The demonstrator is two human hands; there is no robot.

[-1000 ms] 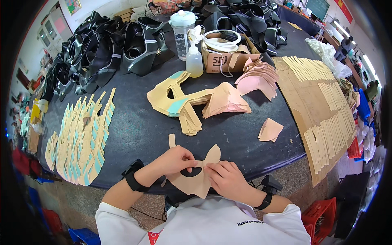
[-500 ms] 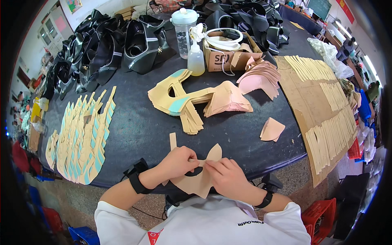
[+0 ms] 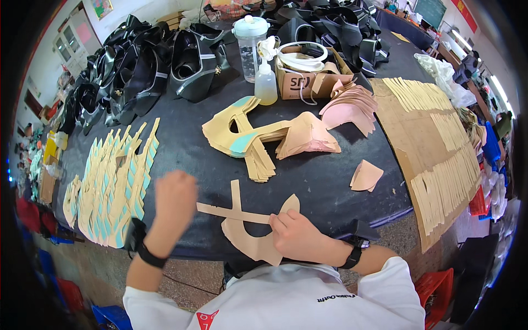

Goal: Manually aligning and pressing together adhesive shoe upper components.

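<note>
Item: tan curved cut-out piece (image 3: 250, 239), at the bench (image 3: 181, 154) near edge, now pinned only by the right hand (image 3: 297, 236), fingers pressed together on it; left hand (image 3: 175, 195) has let go, lifted, loosely curled, holding nothing; a strip (image 3: 234, 212) now exposed across it

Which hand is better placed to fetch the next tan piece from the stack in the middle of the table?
Left, probably. The left hand is lifted and empty, while the right hand pins the tan strip onto the curved tan piece. The stack lies straight ahead.
</note>
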